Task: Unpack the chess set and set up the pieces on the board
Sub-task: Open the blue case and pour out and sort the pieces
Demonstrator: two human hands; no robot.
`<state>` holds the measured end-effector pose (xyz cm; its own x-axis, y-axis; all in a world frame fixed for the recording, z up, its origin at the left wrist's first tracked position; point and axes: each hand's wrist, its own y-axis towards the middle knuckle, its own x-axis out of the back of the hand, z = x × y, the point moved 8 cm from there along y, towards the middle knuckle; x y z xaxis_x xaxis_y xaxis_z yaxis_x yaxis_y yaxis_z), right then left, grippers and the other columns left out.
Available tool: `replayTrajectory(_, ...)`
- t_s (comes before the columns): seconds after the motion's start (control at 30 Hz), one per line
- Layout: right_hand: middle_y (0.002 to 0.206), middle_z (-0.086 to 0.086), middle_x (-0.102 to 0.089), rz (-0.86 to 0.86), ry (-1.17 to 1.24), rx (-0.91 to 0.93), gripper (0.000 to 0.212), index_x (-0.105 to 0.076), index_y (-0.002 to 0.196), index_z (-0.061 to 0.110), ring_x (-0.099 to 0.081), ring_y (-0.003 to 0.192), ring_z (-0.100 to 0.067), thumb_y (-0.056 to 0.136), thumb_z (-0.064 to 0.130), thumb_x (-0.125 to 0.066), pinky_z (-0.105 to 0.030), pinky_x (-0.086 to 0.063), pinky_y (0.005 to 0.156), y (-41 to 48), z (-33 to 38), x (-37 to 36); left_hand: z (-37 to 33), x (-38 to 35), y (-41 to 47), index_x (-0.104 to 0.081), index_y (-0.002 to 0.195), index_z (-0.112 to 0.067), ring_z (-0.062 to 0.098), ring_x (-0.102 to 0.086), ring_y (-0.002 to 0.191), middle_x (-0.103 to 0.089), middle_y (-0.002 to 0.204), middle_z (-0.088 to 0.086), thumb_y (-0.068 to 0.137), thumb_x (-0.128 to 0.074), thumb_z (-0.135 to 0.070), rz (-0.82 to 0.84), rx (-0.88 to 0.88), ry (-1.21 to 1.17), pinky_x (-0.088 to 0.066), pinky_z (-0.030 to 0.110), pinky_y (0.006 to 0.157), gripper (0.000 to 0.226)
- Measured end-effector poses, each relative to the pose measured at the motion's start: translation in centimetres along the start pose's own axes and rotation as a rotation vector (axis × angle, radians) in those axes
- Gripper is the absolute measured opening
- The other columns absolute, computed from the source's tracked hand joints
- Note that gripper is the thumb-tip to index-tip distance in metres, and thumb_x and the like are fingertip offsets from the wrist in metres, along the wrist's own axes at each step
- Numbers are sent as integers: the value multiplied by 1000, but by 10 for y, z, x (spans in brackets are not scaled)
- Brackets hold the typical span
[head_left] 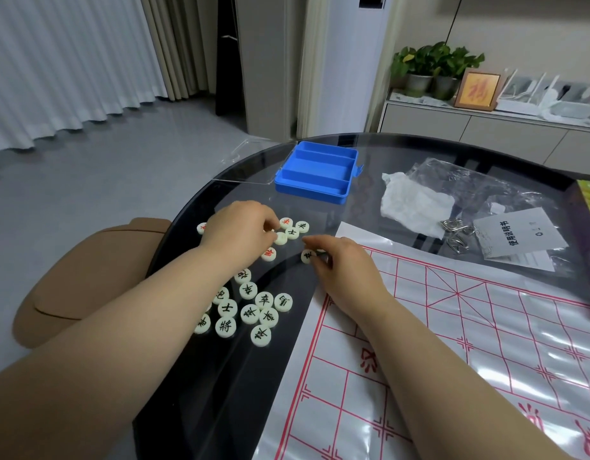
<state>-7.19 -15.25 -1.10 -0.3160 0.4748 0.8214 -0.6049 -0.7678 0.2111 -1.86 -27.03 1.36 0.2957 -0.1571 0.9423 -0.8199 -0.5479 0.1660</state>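
Cream round pieces (pixel 250 310) with black or red characters lie scattered on the dark glass surface (pixel 403 151) beside the board (pixel 453 343). Right hand (pixel 346 270) pinches one piece (pixel 308 256); left hand (pixel 239 232) curls over others, its grip unclear.

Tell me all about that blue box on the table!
The blue box looks like plastic, a shallow tray split by thin walls into three long compartments, all empty. A small latch sticks out on its right side. A clear lid, swung open, lies flat to its left. It sits level on the dark glass table, beyond the round game pieces. Neither hand touches it.
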Motion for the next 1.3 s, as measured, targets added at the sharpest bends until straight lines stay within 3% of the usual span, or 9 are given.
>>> replayTrajectory(0.23, 118, -1, -61, 0, 52, 4, 35, -53, 127, 21, -50, 105, -15, 92, 21, -49, -19, -32, 79, -1, 1, 2, -12, -14, 11, -66, 104, -17, 20, -49, 106, -58, 109, 2, 81, -63, -36, 145, -92, 159, -44, 34, 83, 30)
replayTrajectory(0.4, 117, -1, -62, 12, 66, -7, 34, -54, 125, 20, -50, 106, -15, 92, 20, -49, -21, -34, 82, -2, 1, 3, -22, -9, 14, -63, 110, -24, 21, -47, 111, -56, 114, 6, 85, -58, -35, 139, -123, 281, -35, 30, 90, 28)
replayTrajectory(0.57, 117, -1, -62, 31, 49, -4, 34, -54, 125, 19, -48, 110, -15, 92, 20, -48, -23, -35, 86, -2, 0, 3, -33, -9, 10, -64, 104, -21, 25, -47, 108, -63, 102, 4, 91, -47, -29, 116, -224, 441, -33, 28, 88, 22)
replayTrajectory(0.7, 116, -1, -62, 33, 33, 1, 34, -55, 125, 20, -47, 111, -15, 92, 20, -50, -22, -35, 86, -1, 0, 2, -38, -11, 7, -61, 108, -21, 18, -55, 99, -68, 94, 2, 87, -43, -19, 31, -332, 500, -13, 26, 110, 28)
replayTrajectory(0.8, 116, -1, -63, 27, 16, 12, 33, -56, 124, 21, -48, 110, -16, 91, 20, -51, -22, -34, 84, -1, 0, 1, -26, -6, 7, -58, 118, -23, 20, -51, 108, -67, 105, 0, 91, -43, -22, -16, -250, 314, -22, 26, 105, 31)
replayTrajectory(0.9, 117, -1, -62, 20, 6, 9, 32, -57, 123, 22, -48, 110, -16, 91, 20, -52, -22, -34, 83, -1, -2, 0, -2, 15, 1, -64, 108, -19, 11, -55, 77, -66, 94, -3, 88, -53, -16, -99, -10, -273, -44, 22, 73, 23)
replayTrajectory(1.0, 117, 0, -62, 3, 3, 21, 32, -57, 122, 22, -48, 110, -16, 91, 18, -52, -23, -36, 85, 0, -2, 1, 21, 22, -18, -66, 92, -20, -5, -57, 55, -62, 76, -11, 84, -59, -7, -116, 164, -731, -41, 4, 49, 17)
replayTrajectory(1.13, 115, 2, -63, -16, -19, 54, 33, -56, 123, 23, -48, 109, -15, 91, 21, -52, -26, -38, 85, 1, 2, 0, 49, 12, -50, -67, 82, -18, -10, -59, 52, -65, 66, -11, 81, -59, 0, -131, 277, -891, -46, 1, 61, 20)
replayTrajectory(1.3, 117, 5, -62, -28, -74, 100, 32, -56, 123, 24, -48, 108, -15, 91, 25, -52, -25, -39, 84, 1, 5, -3, 72, 15, -64, -66, 84, -15, -10, -58, 52, -62, 71, -3, 81, -57, 3, -223, 348, -841, -41, -2, 55, 20)
